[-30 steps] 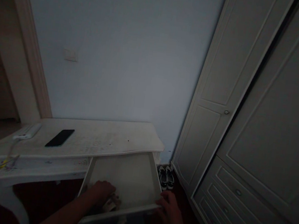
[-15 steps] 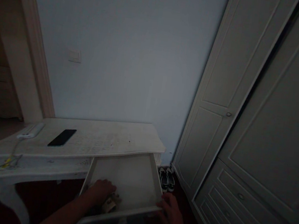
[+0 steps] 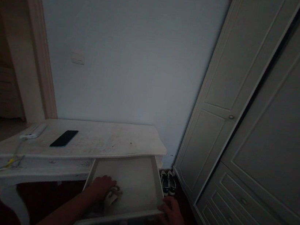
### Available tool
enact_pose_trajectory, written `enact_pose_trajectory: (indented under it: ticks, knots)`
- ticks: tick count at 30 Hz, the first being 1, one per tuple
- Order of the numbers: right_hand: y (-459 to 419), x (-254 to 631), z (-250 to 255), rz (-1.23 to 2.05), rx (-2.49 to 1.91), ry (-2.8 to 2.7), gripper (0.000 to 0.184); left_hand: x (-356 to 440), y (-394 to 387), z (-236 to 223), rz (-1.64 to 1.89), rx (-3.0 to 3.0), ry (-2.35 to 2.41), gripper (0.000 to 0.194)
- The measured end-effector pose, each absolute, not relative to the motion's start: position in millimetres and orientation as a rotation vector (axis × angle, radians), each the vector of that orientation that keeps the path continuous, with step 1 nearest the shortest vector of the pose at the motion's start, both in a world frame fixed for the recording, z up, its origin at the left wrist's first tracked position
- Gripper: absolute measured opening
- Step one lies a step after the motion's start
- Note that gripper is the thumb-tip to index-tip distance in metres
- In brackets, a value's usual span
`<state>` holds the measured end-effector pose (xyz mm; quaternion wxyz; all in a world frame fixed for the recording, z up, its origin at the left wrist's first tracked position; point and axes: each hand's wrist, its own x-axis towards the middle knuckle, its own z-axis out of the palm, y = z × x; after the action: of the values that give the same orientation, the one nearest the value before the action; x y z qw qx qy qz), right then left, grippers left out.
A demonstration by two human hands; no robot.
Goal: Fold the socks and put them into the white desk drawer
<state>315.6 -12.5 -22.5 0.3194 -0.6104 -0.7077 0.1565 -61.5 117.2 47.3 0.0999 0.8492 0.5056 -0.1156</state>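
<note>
The white desk (image 3: 124, 138) has its drawer (image 3: 132, 184) pulled out towards me. My left hand (image 3: 103, 187) reaches into the drawer's left part, fingers curled down by a small, crumpled-looking beige thing (image 3: 113, 195). It seems to be in my grasp, though its kind is too dim to make out and my fingertips are hidden. At the drawer's front right corner, my right hand (image 3: 171, 213) holds the edge with bent fingers.
A dark phone (image 3: 64, 138) and a white power strip (image 3: 34, 131) with a cable lie on the desktop's left side. Black-and-white shoes (image 3: 167, 182) stand on the floor right of the desk, beside a tall wardrobe (image 3: 210, 135). A light switch (image 3: 78, 58) is on the wall.
My left hand has shifted slightly up and back inside the drawer, and the beige thing has turned and moved with it. My right hand stays at the drawer's corner.
</note>
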Motion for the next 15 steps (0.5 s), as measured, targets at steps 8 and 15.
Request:
enact_pose_trajectory:
  ticks: [8, 15]
  knots:
    - [-10, 318, -32, 0.432, -1.605, -1.86, 0.023, -59, 121, 57, -0.127, 2.476, 1.89, 0.067]
    - [-12, 318, -24, 0.433, -1.587, -1.883, 0.023, -41, 100, 54, -0.151, 2.434, 1.674, 0.07]
